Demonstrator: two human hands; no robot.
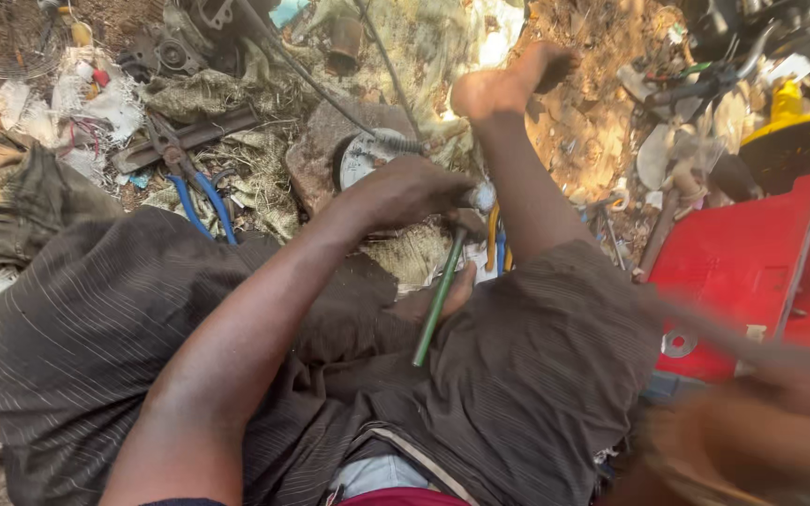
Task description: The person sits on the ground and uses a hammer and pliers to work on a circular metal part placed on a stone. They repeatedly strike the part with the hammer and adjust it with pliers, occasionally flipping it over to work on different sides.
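Littered dirt ground [602, 122] with blue-handled pliers [189, 183], rags [96, 94], flat stone [321, 150].

The trousers [124, 319] filling the lower left and centre of the frame are dark brown with thin pale pinstripes. The hammer handle [438, 300] at centre is green. The pliers [201, 201] at upper left have 2 blue grips. At the right edge, the crate [752, 272] is bright red, and above it sits a yellow container [794, 131]. The rags [96, 98] at upper left are white.

pliers [189, 183] left of disc [360, 157], crate [752, 272] right
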